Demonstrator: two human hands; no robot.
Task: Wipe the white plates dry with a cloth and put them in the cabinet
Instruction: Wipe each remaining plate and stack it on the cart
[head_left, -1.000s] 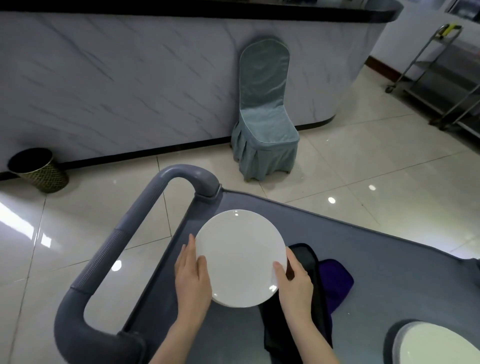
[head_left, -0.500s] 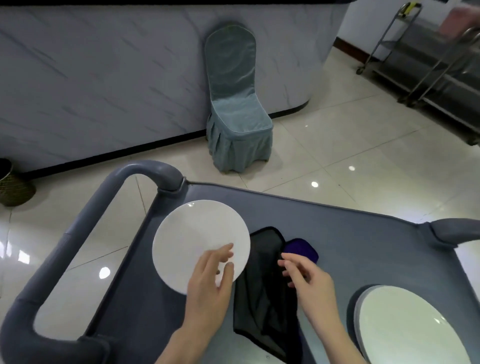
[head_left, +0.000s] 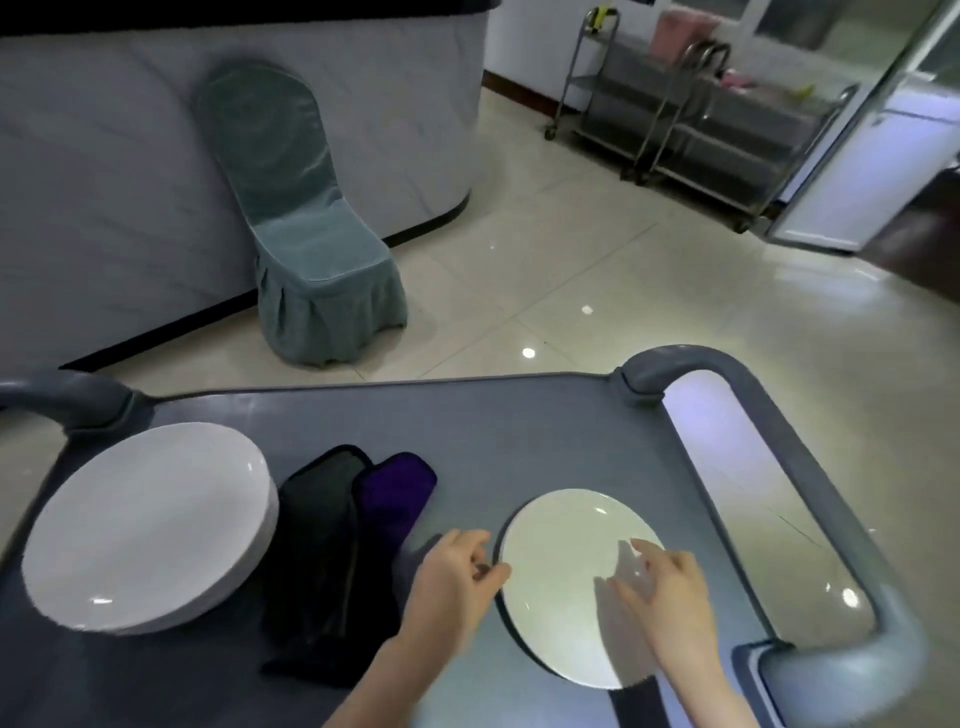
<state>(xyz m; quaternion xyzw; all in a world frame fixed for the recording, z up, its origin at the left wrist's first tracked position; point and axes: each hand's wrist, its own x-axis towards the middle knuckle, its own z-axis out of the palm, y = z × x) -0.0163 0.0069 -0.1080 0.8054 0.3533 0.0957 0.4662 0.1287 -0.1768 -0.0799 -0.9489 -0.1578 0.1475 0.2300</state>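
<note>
A stack of white plates sits on the left of the grey cart top. A black cloth and a purple cloth lie side by side in the middle. Another white plate lies flat on the right. My left hand is at this plate's left rim, and its curled fingers seem to pinch the edge, though the hand is blurred. My right hand is over the plate's right half with fingers straight and spread.
The cart has grey loop handles at the right and far left. Beyond it stand a chair in a teal cover, a marble-look counter, steel trolleys and an open glass door.
The plate held in both hands was set down on the left stack. My view swung right, and both hands moved past the cloths to the plate on the right.
</note>
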